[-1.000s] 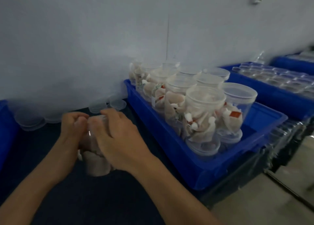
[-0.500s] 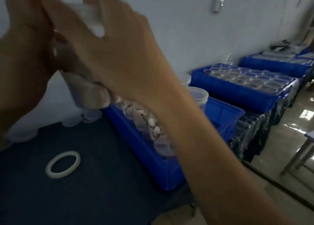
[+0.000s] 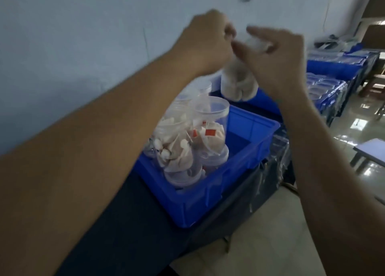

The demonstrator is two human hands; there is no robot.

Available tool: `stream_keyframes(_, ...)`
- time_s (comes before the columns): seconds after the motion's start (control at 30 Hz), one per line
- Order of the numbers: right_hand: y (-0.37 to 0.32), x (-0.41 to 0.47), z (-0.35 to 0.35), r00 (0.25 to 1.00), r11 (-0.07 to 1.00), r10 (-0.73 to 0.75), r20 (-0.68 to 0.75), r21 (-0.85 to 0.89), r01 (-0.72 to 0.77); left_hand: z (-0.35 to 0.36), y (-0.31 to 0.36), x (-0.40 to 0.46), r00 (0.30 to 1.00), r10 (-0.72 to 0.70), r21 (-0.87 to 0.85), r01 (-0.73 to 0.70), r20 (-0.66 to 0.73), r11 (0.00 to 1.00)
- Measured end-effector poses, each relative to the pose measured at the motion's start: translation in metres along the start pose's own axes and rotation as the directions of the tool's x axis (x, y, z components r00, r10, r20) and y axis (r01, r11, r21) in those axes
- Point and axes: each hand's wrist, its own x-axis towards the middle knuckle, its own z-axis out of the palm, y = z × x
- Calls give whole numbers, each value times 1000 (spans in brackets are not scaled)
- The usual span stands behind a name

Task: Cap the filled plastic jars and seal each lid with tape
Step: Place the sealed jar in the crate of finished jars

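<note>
Both hands are raised in the upper middle of the frame, in front of the pale wall. Between them is a filled plastic jar (image 3: 238,84), held in the air above the far edge of the blue crate (image 3: 210,194); its lower part with pale contents shows below the hands, and its top is blurred. The left hand (image 3: 205,41) has its fingers curled at the top of the jar, but the blur hides what they touch, so I cannot tell its grip. The right hand (image 3: 275,54) has its grip clamped on the jar, with the thumb and fingers curled around the upper part.

The blue crate stands on the dark desk (image 3: 129,223) in the middle of the frame. In its left part stand other jars (image 3: 187,142), filled with white packets with red tags, and the nearest ones have lids on. At the right of the frame more blue crates (image 3: 331,67) with clear containers stand in a row along the wall, above a shiny floor (image 3: 354,134).
</note>
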Motion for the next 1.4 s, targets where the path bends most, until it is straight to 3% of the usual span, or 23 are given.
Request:
stream_keyframes(0.1,55,-30,13,992,995,95,87,-39,-92,37,1,-20,962,-37,25,31,271,999)
stream_keyframes(0.23,88,-64,37,971,989,148,188,-35,-144,66,-10,-19,873,-105,159,32,476,987)
stream_keyframes(0.37,103,-78,56,914,986,168,369,-54,-160,81,-13,-16,848,-204,258,83,490,963)
stream_keyframes(0.43,113,-71,58,843,969,242,480,-164,-185,79,-11,-12,833,-244,270,119,497,956)
stream_keyframes(0.53,126,-61,57,710,925,324,625,-366,-101,83,-13,-13,840,-232,269,107,490,957)
stream_keyframes(0.7,126,-55,55,601,887,378,704,-461,-18,77,-17,-15,825,-227,249,109,517,962)
stream_keyframes(0.8,121,-52,55,540,870,393,744,-490,43,73,-18,-17,861,-193,185,117,471,976)
stream_keyframes(0.9,105,-44,45,566,855,380,731,-511,85,63,-19,-24,890,-159,106,126,427,986)
stream_keyframes(0.97,89,-32,33,652,832,337,679,-539,131,52,-20,-31,918,-141,47,133,371,990)
stream_keyframes(1.07,64,-10,17,839,789,219,498,-596,147,31,-26,-49,958,-167,-26,178,234,984)
stream_keyframes(1.13,35,-1,14,917,845,120,380,-524,107,12,-38,-64,975,-188,-66,197,121,978)
stream_keyframes(1.2,-11,-5,27,944,924,9,329,-364,118,-12,-55,-84,975,-223,-141,219,-11,965)
stream_keyframes(1.3,-98,-43,75,897,940,-261,357,-116,319,-54,-90,-130,918,-310,-244,251,-247,937)
stream_keyframes(1.37,-153,-89,118,779,907,-404,479,100,410,-82,-119,-175,847,-391,-310,287,-359,907)
stream_keyframes(1.4,-175,-118,140,705,896,-440,556,220,386,-93,-136,-203,804,-446,-343,322,-392,882)
